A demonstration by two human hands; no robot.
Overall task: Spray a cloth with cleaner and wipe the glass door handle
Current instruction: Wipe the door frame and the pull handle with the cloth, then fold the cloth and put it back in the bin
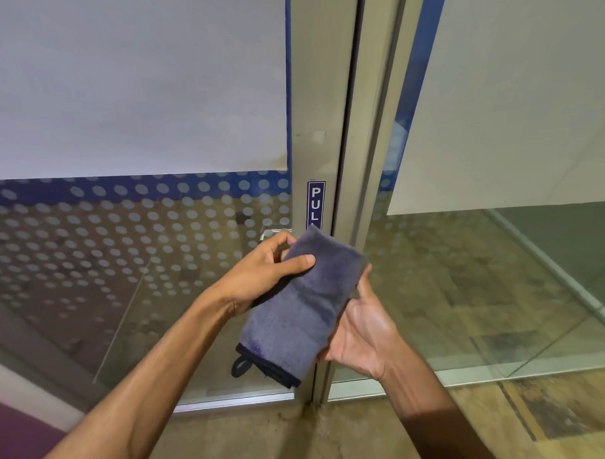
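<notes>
A folded grey-purple cloth [303, 308] with a black edge and a black loop at its lower corner is held between both hands in front of the glass door. My left hand [268, 272] grips its upper left side, thumb lying on top. Under its right side, my right hand [363, 327] cups it, palm up, fingers behind the fabric. The metal door handle [270, 233] shows only as a small silver piece just above my left hand's fingers; the rest is hidden. No spray bottle is in view.
The door's metal frame [319, 109] carries a blue PULL sign [315, 204]. Dotted frosted film covers the left glass pane [122, 240]. A second glass panel [481, 270] stands at the right. Tiled floor [287, 441] lies below.
</notes>
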